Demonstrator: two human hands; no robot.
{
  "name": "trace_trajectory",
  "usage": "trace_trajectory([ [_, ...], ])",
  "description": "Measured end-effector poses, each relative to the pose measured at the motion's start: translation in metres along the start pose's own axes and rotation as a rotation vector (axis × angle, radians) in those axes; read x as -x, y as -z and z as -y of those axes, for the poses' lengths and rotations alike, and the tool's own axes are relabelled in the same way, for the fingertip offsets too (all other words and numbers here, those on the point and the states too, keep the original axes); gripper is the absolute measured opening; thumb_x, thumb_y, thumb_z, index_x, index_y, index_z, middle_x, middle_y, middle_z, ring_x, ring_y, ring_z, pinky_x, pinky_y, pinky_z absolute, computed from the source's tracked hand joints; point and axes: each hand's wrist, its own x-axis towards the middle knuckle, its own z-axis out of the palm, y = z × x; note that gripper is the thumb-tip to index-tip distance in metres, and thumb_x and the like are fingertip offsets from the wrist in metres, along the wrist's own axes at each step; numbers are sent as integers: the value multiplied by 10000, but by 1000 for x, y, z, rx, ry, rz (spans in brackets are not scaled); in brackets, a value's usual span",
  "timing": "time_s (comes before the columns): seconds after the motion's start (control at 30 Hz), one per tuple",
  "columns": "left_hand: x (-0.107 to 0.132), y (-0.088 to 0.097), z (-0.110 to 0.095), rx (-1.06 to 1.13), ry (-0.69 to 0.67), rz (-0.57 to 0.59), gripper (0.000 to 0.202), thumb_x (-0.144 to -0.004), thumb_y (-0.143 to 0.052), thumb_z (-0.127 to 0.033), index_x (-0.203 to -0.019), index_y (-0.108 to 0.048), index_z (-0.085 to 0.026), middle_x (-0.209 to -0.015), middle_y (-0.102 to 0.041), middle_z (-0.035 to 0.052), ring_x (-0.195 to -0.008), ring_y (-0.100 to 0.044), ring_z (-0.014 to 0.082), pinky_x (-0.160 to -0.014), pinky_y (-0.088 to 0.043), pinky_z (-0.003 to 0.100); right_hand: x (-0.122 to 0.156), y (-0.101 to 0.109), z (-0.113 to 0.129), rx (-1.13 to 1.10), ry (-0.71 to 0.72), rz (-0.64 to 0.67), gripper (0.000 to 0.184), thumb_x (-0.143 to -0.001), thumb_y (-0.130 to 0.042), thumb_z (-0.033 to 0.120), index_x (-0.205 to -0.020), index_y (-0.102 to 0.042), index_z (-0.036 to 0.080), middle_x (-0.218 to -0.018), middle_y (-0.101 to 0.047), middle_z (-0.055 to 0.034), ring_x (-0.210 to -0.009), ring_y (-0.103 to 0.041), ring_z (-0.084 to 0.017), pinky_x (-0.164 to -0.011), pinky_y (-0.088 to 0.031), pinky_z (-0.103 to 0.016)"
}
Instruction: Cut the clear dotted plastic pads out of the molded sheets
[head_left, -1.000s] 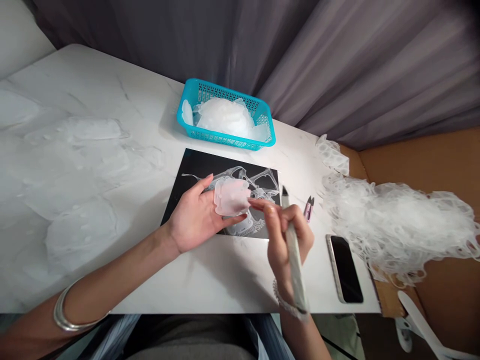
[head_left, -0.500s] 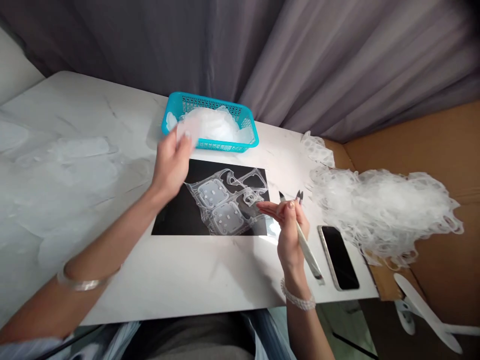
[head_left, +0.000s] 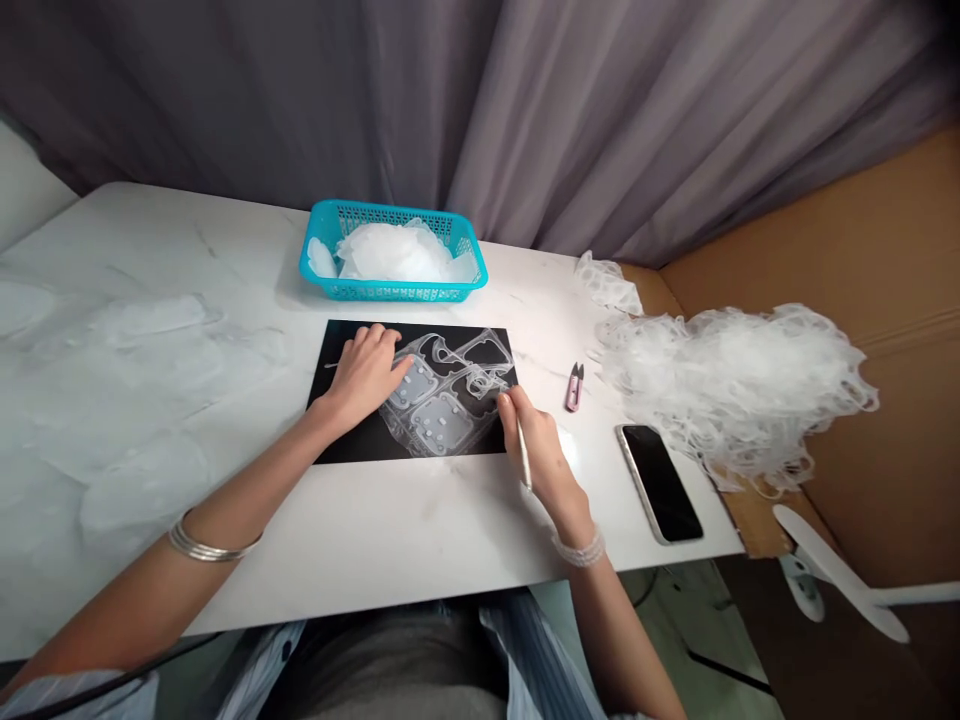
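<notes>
The left hand (head_left: 367, 368), empty with its fingers loosely extended, rests on the black mat (head_left: 345, 440) and the edge of a clear moulded sheet (head_left: 441, 422) lying there, while the right hand (head_left: 538, 438) pinches a slim pale pen-like tool (head_left: 523, 460) at the sheet's right side. Beyond the mat, a blue perforated basket (head_left: 397, 290) on the worktop (head_left: 390, 540) holds a mound of translucent white pieces (head_left: 390, 250) rising about to its rim. Rightward lie pink-handled snips (head_left: 574, 388), a phone (head_left: 661, 485) and, against brown cardboard (head_left: 900, 400), a heap of stringy white film (head_left: 735, 390).
</notes>
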Motion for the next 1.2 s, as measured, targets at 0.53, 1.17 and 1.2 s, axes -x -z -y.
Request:
trace_trajectory([
  [0.53,41,8,-35,99,-292,59,306,-1005,-419,-272,-1171,-639,-141,-1291,-636,155,-1265,-549,284,-1108,-395,420,-21,5,-6,-87,22,-347,399,-1021,-413,424,-1293,-559,172,-1090,-681,-126,-956,-646,-234,-866,-506,-403],
  [1.17,100,-22,-45,143,-349,213,498,-1011,-433,-257,-1458,-462,-39,-1532,-400,259,-1476,-300,380,-1210,-237,558,-2,-37,17,-96,271,96,142,-1001,-508,215,-1006,-649,210,-914,-671,-68,-806,-641,-184,-723,-531,-313],
  [1.2,100,-22,-44,153,-348,217,498,-1011,-431,-254,-1464,-457,-50,-1535,-401,251,-1479,-296,378,-1210,-234,562,-4,-38,19,-74,282,106,143,-1005,-496,208,-996,-639,209,-903,-659,-67,-797,-627,-184,-721,-523,-316],
])
